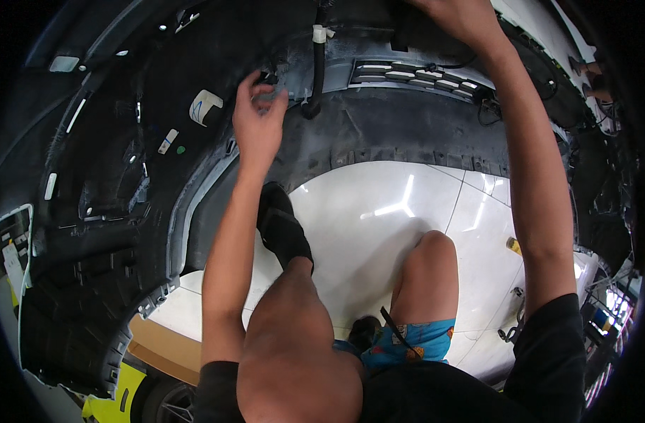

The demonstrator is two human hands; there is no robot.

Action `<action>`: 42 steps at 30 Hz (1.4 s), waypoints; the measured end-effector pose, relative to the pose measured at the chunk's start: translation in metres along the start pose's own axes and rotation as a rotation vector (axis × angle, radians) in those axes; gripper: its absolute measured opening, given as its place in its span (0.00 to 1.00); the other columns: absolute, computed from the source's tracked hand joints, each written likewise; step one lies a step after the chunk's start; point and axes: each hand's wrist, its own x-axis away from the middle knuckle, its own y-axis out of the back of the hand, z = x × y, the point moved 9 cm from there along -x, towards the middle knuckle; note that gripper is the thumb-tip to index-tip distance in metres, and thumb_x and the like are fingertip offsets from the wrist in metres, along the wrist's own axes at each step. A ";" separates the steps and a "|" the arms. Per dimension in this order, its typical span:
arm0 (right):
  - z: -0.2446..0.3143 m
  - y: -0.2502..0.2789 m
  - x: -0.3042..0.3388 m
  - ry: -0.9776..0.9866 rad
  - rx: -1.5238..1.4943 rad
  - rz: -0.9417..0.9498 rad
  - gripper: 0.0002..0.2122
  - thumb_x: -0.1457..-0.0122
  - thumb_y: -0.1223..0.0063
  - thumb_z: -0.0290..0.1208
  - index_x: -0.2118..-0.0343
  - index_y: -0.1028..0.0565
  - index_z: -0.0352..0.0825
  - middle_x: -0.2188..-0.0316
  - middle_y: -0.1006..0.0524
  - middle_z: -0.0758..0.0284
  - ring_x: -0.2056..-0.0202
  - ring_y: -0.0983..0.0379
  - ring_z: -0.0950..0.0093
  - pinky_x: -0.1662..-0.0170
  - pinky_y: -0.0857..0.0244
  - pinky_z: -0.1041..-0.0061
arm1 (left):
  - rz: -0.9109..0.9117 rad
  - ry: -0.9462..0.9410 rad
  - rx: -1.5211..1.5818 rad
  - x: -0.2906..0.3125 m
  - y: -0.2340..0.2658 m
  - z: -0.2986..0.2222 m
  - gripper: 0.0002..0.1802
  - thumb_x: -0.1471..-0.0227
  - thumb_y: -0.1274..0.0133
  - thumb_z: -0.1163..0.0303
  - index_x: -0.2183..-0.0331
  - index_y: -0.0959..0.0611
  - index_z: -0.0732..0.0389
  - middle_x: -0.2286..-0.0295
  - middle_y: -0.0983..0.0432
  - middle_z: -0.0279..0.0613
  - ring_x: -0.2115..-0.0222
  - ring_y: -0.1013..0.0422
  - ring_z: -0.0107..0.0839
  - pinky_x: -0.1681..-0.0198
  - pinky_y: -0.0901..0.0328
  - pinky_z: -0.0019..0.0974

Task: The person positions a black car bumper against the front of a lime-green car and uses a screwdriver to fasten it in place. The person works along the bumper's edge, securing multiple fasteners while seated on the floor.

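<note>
A large black car bumper (407, 127), inner side towards me, curves around my front and left. My left hand (257, 123) is raised against it with bent fingers, the thumb apart from them. Its index fingertip is at a small dark fitting (268, 76) on the bumper; I cannot tell whether it presses it. To the right of that hand a black wrapped cable (319, 70) hangs down, with white tape (319, 33) around it. My right hand (463, 15) reaches to the far right part of the bumper. Its fingers are cut off by the upper edge.
A honeycomb grille (414, 76) sits in the bumper's middle. My foot in a dark shoe (280, 218) stands by its inner edge, on white glossy tiles (357, 211). A small yellow item (513, 245) lies at right; cardboard (166, 345) and a wheel (174, 403) are at lower left.
</note>
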 end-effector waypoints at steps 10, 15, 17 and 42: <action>-0.013 -0.009 0.019 0.008 -0.151 -0.021 0.24 0.47 0.40 0.34 0.47 0.27 0.30 0.52 0.24 0.50 0.47 0.28 0.57 0.42 0.36 0.66 | 0.004 0.148 -0.222 0.018 -0.013 0.040 0.20 0.50 0.40 0.66 0.56 0.20 0.65 0.78 0.22 0.45 0.75 0.24 0.33 0.70 0.33 0.37; -0.016 -0.010 0.029 -0.021 -0.215 -0.086 0.25 0.47 0.42 0.30 0.45 0.31 0.28 0.49 0.26 0.48 0.45 0.29 0.56 0.41 0.37 0.65 | -0.115 0.215 -0.249 0.016 0.017 0.057 0.17 0.45 0.42 0.63 0.60 0.20 0.67 0.81 0.23 0.42 0.77 0.23 0.35 0.72 0.32 0.37; -0.017 -0.013 0.028 -0.043 -0.267 -0.096 0.24 0.46 0.43 0.29 0.45 0.30 0.28 0.49 0.26 0.47 0.46 0.29 0.55 0.42 0.37 0.65 | -0.082 0.422 0.067 0.010 0.008 0.074 0.17 0.42 0.45 0.61 0.62 0.21 0.67 0.78 0.22 0.43 0.75 0.23 0.34 0.74 0.33 0.34; -0.020 -0.028 0.026 -0.024 -0.203 -0.168 0.21 0.42 0.42 0.35 0.46 0.30 0.37 0.63 0.20 0.57 0.64 0.25 0.72 0.57 0.33 0.76 | -0.225 0.920 1.260 -0.001 -0.057 0.099 0.13 0.36 0.61 0.59 0.68 0.28 0.56 0.79 0.39 0.31 0.80 0.42 0.24 0.80 0.47 0.26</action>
